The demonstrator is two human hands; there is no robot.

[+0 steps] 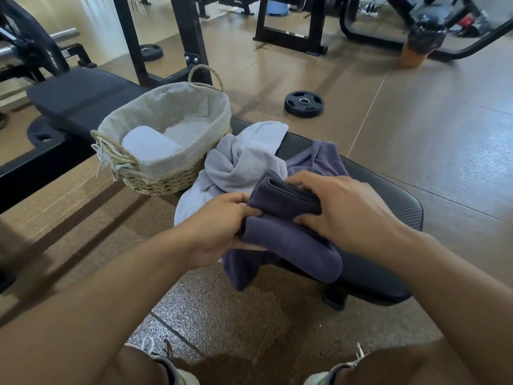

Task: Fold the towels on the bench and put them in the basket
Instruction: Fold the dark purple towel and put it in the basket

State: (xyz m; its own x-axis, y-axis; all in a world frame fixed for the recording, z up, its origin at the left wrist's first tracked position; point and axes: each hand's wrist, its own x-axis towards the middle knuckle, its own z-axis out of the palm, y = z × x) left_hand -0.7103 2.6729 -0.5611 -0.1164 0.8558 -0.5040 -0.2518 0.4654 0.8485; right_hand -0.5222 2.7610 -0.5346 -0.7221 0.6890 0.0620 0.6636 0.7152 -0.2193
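A dark purple towel (288,240) is bunched in folds over the near end of the black bench (388,195). My left hand (219,229) grips its left side and my right hand (341,207) grips the folded top layer. Behind it lies a crumpled pale grey towel (244,159), and another purple towel (319,159) is spread to the right of that. A woven basket (166,179) with a light cloth liner stands on the bench to the left, with one folded white towel (150,145) inside.
A black weight plate (304,103) lies on the floor beyond the bench, and another one (151,52) lies farther back. Black rack posts (191,37) stand behind the basket. A barbell with plates (25,45) is at the far left. My shoes (177,376) show at the bottom.
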